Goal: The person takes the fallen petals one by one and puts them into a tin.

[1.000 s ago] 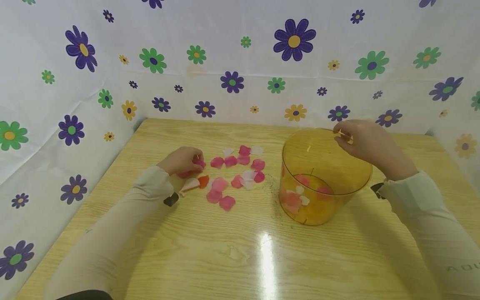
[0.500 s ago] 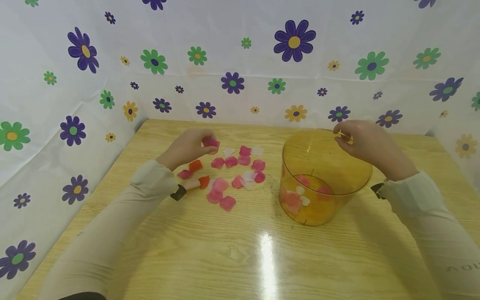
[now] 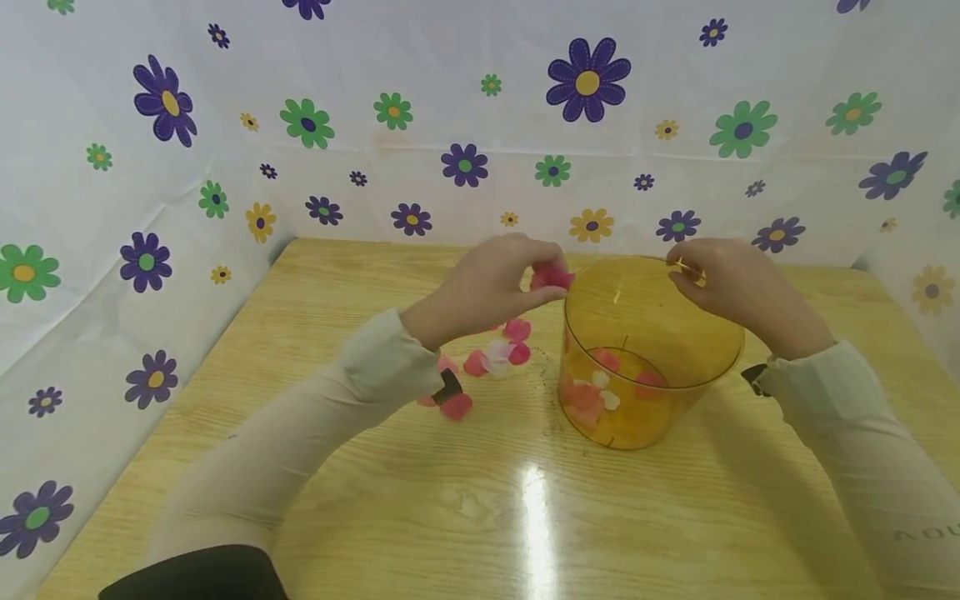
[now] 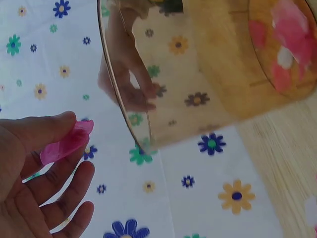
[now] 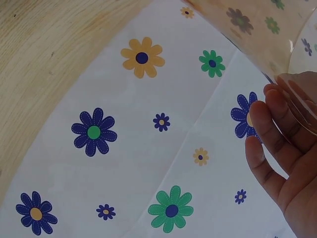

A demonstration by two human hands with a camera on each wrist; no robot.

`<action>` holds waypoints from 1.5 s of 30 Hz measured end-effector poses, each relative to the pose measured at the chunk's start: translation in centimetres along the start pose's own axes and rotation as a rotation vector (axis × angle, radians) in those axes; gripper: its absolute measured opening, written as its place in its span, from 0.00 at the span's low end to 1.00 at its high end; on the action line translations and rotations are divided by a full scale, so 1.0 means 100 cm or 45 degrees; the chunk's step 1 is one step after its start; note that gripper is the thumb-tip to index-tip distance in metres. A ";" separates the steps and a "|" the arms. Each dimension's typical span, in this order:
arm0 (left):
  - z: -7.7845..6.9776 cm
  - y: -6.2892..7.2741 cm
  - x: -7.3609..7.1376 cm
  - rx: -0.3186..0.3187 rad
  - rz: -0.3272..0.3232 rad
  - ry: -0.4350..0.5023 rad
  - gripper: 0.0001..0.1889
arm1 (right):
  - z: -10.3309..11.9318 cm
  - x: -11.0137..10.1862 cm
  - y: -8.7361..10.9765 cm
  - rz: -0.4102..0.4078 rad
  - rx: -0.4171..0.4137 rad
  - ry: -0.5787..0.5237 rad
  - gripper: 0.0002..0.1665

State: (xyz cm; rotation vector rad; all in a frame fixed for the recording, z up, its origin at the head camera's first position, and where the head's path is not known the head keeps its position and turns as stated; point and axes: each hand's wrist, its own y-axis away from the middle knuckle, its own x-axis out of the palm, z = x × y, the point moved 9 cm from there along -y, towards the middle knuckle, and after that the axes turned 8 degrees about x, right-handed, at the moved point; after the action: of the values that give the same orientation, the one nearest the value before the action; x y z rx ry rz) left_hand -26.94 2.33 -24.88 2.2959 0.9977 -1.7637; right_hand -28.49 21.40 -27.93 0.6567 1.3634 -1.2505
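Note:
Between thumb and fingers my left hand (image 3: 498, 279) pinches a pink petal (image 4: 67, 143), just left of the rim of a clear amber bucket (image 3: 697, 354). My right hand (image 3: 738, 287) grips that bucket's far right rim, fingers outside, as the right wrist view (image 5: 292, 148) also shows. Several pink and white petals (image 3: 585, 404) lie on the bottom inside the bucket. More loose petals (image 3: 476, 362) are scattered on the table left of the bucket; my left forearm covers part of them in the head view.
The wooden table (image 3: 420, 500) carries a bright glare streak near its front middle. A white cloth (image 3: 322, 75) printed with flowers stands behind it and along both sides.
My left hand has picked up a pink petal from the left of the scattered petals and carried it up and right to the bucket's rim. My right hand and the bucket stay put.

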 end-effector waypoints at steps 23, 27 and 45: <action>-0.022 -0.016 0.027 0.138 0.070 -0.037 0.11 | -0.001 0.001 0.000 0.016 0.005 0.007 0.09; -0.013 -0.009 0.023 0.107 0.062 -0.048 0.11 | 0.000 -0.001 0.000 -0.003 -0.014 -0.004 0.09; 0.109 0.095 0.053 -0.251 0.342 0.079 0.12 | 0.001 -0.001 0.000 0.011 -0.013 -0.006 0.09</action>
State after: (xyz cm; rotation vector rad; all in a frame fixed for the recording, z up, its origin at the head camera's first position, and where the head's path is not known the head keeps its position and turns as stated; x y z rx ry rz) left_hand -30.29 -7.48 -36.23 2.2493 0.7866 -1.4333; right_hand -28.40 21.37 -27.80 0.6514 1.3609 -1.2372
